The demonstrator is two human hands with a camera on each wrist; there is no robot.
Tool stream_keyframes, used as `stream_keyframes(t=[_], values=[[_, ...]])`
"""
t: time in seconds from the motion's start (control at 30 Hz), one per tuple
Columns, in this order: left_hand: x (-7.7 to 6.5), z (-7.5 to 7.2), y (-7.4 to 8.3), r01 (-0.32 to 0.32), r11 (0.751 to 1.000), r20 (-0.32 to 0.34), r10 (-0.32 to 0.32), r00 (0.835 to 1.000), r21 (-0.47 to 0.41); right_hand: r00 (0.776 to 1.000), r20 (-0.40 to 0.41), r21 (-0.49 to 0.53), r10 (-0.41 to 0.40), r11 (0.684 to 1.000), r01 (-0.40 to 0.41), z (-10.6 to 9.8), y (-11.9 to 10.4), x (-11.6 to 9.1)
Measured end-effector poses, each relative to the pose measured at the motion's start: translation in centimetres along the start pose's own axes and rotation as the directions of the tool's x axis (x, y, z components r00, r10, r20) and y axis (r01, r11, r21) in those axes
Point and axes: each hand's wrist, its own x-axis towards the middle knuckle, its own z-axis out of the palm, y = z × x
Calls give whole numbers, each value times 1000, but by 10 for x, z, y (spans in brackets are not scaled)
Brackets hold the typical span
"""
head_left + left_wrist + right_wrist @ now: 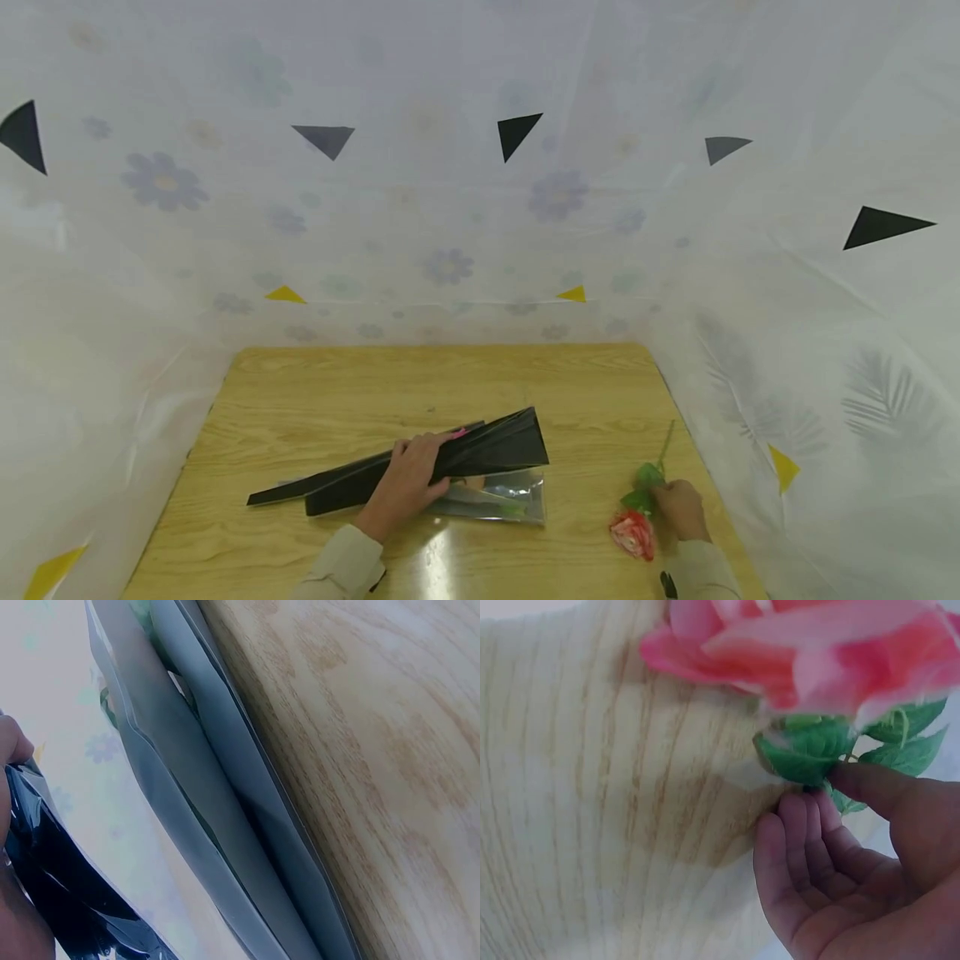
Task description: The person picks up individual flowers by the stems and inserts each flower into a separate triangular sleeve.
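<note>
My left hand (408, 487) grips a long black folded wrapper (498, 448), fingers over its top and thumb at its near side. The wrapper lies slantwise and widens toward its right end. A small pink spot shows by the fingertips. In the left wrist view, grey folded layers (199, 769) run diagonally with bits of green between them, and part of the left hand (19, 900) is at the edge. On the right, my right hand (682, 510) pinches a pink-red rose (632, 533) just below its bloom, among the green leaves (810, 750). The rose's thin stem (667, 442) points away from me.
A clear plastic sleeve (528, 500) lies partly under the black wrapper, with a greenish thing inside. The wooden table (442, 375) is enclosed by pale hanging sheets (450, 217) with flower prints and black, grey and yellow triangles. Light glares on the near table edge.
</note>
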Motion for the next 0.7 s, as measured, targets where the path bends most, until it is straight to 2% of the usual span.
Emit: stream_keyframes(t=[0.2,0.4,0.6,0.7], values=[[1,-1,1,13,1000,29,-14,1000,11,999,36,-3,-16,1000,16,2,-3,4],[0,-2,-1,12,1000,33,-13,999,19,999,10,8,-36,999,36,3,-6,6],[-1,-4,-9,3,1000,1,-3,1000,19,992,-30,53,-122,991,123,4,-12,11],[-1,-6,-13,8,1000,-8,-8,1000,5,980,-35,16,-195,981,195,3,-16,14]])
